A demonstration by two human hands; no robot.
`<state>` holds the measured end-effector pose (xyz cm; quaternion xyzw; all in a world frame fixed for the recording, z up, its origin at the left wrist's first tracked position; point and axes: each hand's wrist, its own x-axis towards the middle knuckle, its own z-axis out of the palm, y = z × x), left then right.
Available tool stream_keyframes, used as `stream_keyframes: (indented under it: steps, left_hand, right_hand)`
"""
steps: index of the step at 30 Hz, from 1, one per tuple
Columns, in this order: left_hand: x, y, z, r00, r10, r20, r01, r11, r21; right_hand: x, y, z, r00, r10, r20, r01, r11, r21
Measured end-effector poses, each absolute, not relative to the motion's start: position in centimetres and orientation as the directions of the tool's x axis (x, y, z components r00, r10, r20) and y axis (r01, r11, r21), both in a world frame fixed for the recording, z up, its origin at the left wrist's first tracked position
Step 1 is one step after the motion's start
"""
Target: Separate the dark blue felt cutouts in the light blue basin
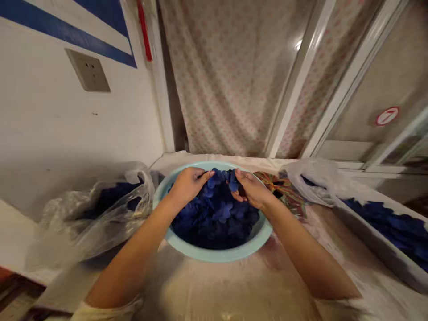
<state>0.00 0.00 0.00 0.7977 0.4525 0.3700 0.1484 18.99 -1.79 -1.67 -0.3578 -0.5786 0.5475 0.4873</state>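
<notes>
A light blue round basin (214, 255) sits on the table in front of me, filled with dark blue fabric flower petals (217, 218). My left hand (187, 185) reaches over the far left of the heap, its fingers curled and pinching a petal at the top. My right hand (250, 189) rests on the far right of the heap, fingers closed round a small bunch of petals. The fingertips of both hands almost meet over the back of the basin.
A clear plastic bag (96, 214) with more blue petals lies left of the basin. A white tray (374, 243) of blue petals with a plastic bag stands at the right. A bundle of coloured strips (284, 187) lies behind the basin. Wall and curtain close the far side.
</notes>
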Motion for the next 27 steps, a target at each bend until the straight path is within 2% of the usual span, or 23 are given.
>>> stream_keyframes:
  steps: [4, 9, 15, 18, 22, 27]
  left_hand:
    - [0.0, 0.3, -0.4, 0.41, 0.787, 0.461, 0.549, -0.616, 0.565]
    - [0.0, 0.8, -0.8, 0.418, 0.769, 0.483, 0.538, -0.638, 0.551]
    - [-0.3, 0.2, -0.8, 0.401, 0.861, 0.312, 0.678, -0.508, 0.532]
    - [-0.2, -0.6, -0.1, 0.485, 0.787, 0.383, 0.612, -0.618, 0.494]
    - [0.0, -1.2, 0.6, 0.646, 0.612, 0.456, 0.44, -0.787, 0.433]
    - [0.1, -1.0, 0.5, 0.669, 0.555, 0.495, 0.39, -0.828, 0.402]
  right_hand:
    - [19.2, -1.8, -1.6, -0.239, 0.961, 0.141, -0.125, 0.114, -0.986]
    - [19.2, -1.8, -1.5, -0.249, 0.947, 0.203, -0.153, 0.168, -0.974]
    - [19.2, -1.9, -1.6, -0.339, 0.917, 0.209, -0.155, 0.165, -0.974]
    - [19.2, -1.9, -1.6, -0.49, 0.841, 0.227, -0.082, 0.215, -0.973]
    - [19.1, -2.3, -1.7, -0.61, 0.774, 0.168, -0.013, 0.202, -0.979]
    - [19.1, -2.5, -1.8, -0.696, 0.706, 0.133, 0.034, 0.217, -0.976]
